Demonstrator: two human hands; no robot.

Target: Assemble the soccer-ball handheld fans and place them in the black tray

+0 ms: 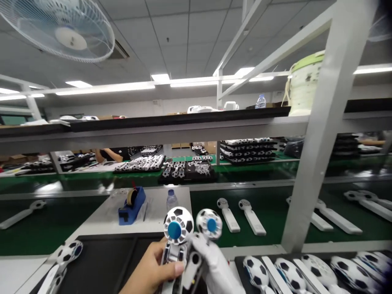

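Note:
My bare left hand [150,265] is closed around the white handle of a soccer-ball handheld fan [185,216], its round head upright with a blue disc in the middle. In a white glove, my right hand [219,263] grips a second soccer-ball fan [200,218], slightly blurred, right beside the first. The two handles are close together; whether they touch I cannot tell. Under my hands lies a black tray [104,261], with more fans [69,253] at its left edge. Another tray at the lower right holds several soccer-ball fans [256,271] in rows.
A blue tape dispenser [131,208] and a plastic bottle [172,201] stand on the white board ahead. Several fans [252,218] lie on the green conveyor belt [205,204]. A white post [312,163] rises at right; a shelf crosses above. Another person's arm [113,155] shows far left.

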